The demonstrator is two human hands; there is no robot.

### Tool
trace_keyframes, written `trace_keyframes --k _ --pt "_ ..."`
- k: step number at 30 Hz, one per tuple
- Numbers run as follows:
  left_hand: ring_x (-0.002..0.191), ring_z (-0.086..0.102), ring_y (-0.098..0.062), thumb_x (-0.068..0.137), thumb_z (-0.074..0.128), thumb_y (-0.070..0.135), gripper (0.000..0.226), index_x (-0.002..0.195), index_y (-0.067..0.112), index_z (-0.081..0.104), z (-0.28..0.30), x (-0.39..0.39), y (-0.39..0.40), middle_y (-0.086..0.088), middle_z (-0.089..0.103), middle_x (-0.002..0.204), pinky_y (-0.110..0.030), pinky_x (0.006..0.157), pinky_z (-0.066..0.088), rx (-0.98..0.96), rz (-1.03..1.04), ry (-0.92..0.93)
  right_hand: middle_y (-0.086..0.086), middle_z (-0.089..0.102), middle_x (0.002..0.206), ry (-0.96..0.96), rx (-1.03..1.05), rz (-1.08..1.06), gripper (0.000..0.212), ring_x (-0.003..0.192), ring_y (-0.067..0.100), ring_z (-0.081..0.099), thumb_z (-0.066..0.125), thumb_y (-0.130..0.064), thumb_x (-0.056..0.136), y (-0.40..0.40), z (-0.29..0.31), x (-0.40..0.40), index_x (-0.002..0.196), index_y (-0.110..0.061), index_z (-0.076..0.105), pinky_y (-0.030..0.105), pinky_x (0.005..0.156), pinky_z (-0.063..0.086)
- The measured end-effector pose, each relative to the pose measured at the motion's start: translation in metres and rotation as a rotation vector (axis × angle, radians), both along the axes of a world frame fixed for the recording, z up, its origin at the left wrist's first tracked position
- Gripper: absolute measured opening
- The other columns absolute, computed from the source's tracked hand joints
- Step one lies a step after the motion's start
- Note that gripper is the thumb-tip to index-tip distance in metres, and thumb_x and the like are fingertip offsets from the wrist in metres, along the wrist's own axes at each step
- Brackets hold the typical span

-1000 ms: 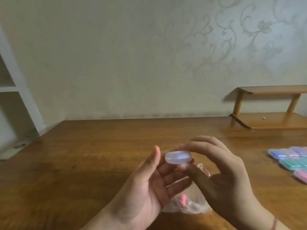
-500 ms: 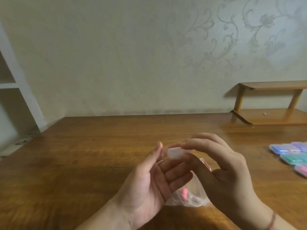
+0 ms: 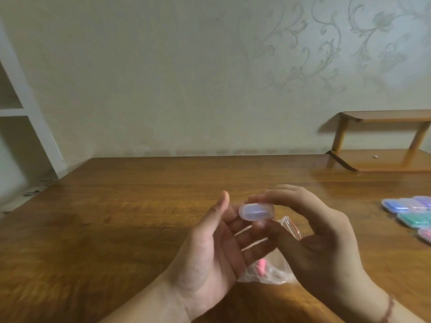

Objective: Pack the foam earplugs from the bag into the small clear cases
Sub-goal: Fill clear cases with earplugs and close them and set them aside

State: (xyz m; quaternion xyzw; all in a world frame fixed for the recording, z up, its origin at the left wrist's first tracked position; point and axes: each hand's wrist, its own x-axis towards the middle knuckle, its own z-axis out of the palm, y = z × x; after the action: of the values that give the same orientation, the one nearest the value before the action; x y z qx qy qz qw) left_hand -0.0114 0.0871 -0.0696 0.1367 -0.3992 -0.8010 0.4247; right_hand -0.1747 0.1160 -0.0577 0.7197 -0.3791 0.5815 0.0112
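A small clear case [image 3: 256, 212] is up in the air over the table, pinched between the thumb and fingers of my right hand [image 3: 319, 231]. My left hand [image 3: 217, 250] lies palm up just left of it with straight fingers; its fingertips reach under the case. Below both hands a clear plastic bag [image 3: 268, 273] lies on the wooden table [image 3: 116, 229], with a pink foam earplug [image 3: 260, 266] showing through it. Most of the bag is hidden by my hands.
Several closed cases with blue, purple, green and pink contents [image 3: 412, 213] lie at the table's right edge. A wooden two-tier shelf [image 3: 382, 159] stands at the back right. White shelving [image 3: 21, 113] is at the far left by the wall.
The case stays in my right hand's pinch; it dipped slightly and came back up. My left hand's fingers stay spread beneath it. The view shifted a little.
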Motion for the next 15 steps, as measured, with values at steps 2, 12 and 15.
trace_keyframes --k 2,12,15 --pt "0.101 0.069 -0.027 0.08 0.078 0.042 0.06 0.118 -0.003 0.066 -0.0004 -0.0005 0.0012 -0.019 0.067 0.105 -0.041 0.091 0.054 -0.013 -0.023 -0.007 -0.011 0.071 0.103 -0.054 0.029 0.022 0.023 0.108 0.01 0.065 0.069 -0.025 0.081 0.0013 0.0009 0.0014 0.104 -0.028 0.068 0.022 0.089 0.05" --pt "0.101 0.071 -0.025 0.078 0.08 0.034 0.047 0.111 0.002 0.071 0.0008 0.0003 -0.0013 -0.019 0.072 0.108 -0.033 0.087 0.056 -0.067 0.009 -0.029 -0.008 0.072 0.103 0.066 -0.095 -0.064 0.011 0.098 0.003 0.067 0.067 -0.018 0.083 0.005 0.0042 0.0012 0.087 -0.009 0.069 0.015 0.08 0.048" --pt "0.098 0.072 -0.025 0.069 0.087 0.034 0.053 0.109 0.002 0.072 -0.0008 0.0005 -0.0032 -0.02 0.073 0.107 -0.032 0.084 0.057 -0.052 0.027 -0.024 -0.014 0.072 0.097 0.084 -0.093 -0.138 0.014 0.09 -0.006 0.066 0.067 -0.022 0.083 0.0037 0.003 0.0 0.086 -0.01 0.072 0.009 0.075 0.046"
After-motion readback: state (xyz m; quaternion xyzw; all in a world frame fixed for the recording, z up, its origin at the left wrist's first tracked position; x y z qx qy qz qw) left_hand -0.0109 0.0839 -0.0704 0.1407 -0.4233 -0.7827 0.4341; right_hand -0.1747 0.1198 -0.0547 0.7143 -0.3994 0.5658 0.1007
